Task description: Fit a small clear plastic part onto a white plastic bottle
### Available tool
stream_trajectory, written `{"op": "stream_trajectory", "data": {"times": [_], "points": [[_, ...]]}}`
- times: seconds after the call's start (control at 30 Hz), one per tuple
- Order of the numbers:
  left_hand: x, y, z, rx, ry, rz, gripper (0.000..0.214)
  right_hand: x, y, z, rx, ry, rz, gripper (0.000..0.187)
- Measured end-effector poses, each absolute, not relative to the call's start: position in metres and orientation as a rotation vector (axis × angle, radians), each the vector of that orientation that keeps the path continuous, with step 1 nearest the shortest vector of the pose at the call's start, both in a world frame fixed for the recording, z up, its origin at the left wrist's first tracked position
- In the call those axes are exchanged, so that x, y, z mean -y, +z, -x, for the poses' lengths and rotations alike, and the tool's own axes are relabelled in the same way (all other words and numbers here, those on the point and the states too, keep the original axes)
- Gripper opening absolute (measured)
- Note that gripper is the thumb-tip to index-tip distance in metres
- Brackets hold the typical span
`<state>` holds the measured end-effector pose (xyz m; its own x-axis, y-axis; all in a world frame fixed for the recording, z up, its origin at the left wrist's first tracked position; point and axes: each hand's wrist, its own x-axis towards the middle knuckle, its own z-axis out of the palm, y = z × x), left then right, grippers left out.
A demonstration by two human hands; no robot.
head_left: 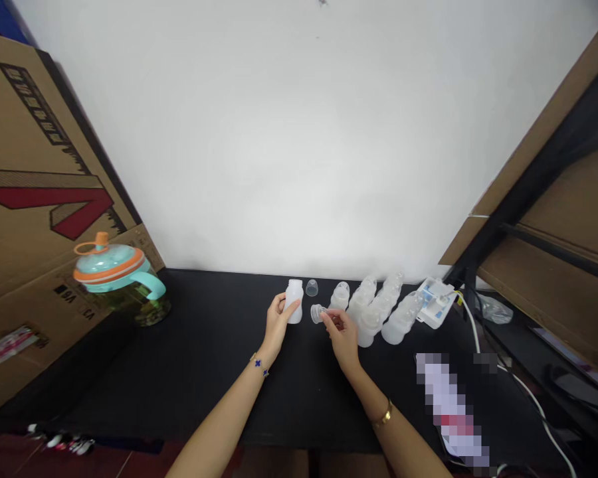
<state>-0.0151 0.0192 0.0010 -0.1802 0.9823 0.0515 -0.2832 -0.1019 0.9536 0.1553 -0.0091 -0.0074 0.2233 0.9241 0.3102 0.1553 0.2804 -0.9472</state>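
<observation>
My left hand (279,317) is closed around a small white baby bottle (294,305), upright and with its neck uncovered. Between the fingertips of my right hand (341,332) is a clear screw collar (317,313), tilted on its side toward the bottle; whether a nipple sits in it I cannot tell. Just behind, a clear dome cap (311,287) stands on the black table (204,372). Several capped baby bottles (371,318) stand close together in rows to the right of my right hand.
A large jug (124,282) with turquoise handle and orange rim stands at the left by cardboard boxes (34,153). On the right are a white power strip (434,302), a white cable (471,318) and a blurred-out flat object (451,411). The white wall (299,146) rises behind.
</observation>
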Motion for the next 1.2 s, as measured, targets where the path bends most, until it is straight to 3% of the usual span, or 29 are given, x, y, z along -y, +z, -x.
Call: {"op": "stream_trajectory", "data": {"times": [0.7, 0.93, 1.2], "points": [[-0.0164, 0.0034, 0.017, -1.094, 1.505, -0.963, 0.046, 0.0104, -0.0092, -0.156, 1.279, 0.768, 1.136, 0.041], [-0.0174, 0.0016, 0.0168, -1.056, 1.527, -0.903, 0.055, 0.0106, -0.0078, -0.1557, 1.26, 0.759, 1.156, 0.041], [-0.0171, 0.0004, 0.0177, -1.054, 1.471, -0.982, 0.046, 0.0109, -0.0058, -0.155, 1.257, 0.742, 1.17, 0.043]]}}
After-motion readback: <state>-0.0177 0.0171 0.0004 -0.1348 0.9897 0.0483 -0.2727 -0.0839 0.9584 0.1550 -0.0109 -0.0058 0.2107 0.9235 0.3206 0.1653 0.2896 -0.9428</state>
